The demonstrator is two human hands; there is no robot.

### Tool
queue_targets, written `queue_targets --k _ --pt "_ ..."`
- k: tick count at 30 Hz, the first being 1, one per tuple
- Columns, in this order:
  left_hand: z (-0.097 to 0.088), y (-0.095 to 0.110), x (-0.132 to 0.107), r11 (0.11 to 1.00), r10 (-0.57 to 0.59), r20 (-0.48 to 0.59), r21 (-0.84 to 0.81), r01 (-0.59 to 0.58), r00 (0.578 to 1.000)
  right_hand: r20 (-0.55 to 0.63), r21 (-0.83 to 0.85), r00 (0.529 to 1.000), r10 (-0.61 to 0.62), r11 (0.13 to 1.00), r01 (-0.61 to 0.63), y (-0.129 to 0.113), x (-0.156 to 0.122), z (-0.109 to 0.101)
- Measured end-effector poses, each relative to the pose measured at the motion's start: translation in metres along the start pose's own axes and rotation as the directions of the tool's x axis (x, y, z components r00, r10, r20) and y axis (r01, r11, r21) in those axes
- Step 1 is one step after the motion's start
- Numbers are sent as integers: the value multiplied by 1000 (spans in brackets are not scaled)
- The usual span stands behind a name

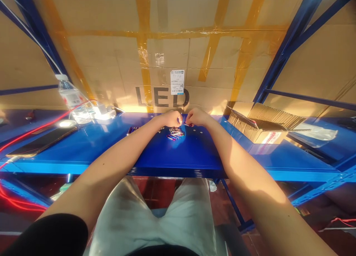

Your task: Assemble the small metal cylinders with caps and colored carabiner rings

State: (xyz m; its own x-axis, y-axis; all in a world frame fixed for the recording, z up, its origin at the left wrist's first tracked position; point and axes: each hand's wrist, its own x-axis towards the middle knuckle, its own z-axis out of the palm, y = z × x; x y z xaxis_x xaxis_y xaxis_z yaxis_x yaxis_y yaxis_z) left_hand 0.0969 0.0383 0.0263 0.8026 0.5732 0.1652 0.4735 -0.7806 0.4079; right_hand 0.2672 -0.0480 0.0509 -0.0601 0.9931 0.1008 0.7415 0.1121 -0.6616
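My left hand [172,119] and my right hand [197,117] are close together above the far part of the blue shelf top [178,156]. The fingers of both are curled. A small reddish, shiny piece [188,125] shows at my right fingertips; its kind is too small to tell. Whatever my left fingers pinch is hidden. Just below the hands lies a pile of small shiny metal pieces [175,133], some purple and pink, looking like carabiner clips. More slim purple pieces [132,130] lie beside my left forearm. Several small round bits [197,130] lie near my right hand.
An open cardboard box [267,128] stands on the right, near a clear plastic bag [319,132]. On the left are a water bottle [73,100], a white charger [102,112], a phone [41,142] and a red cable [41,127]. A large cardboard sheet [116,63] closes the back.
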Motion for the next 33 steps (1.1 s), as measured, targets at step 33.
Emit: queue_targets --k 33 --pt "-22 -81 -46 940 -246 -262 168 295 933 -243 -98 926 -289 957 273 -5 1 18"
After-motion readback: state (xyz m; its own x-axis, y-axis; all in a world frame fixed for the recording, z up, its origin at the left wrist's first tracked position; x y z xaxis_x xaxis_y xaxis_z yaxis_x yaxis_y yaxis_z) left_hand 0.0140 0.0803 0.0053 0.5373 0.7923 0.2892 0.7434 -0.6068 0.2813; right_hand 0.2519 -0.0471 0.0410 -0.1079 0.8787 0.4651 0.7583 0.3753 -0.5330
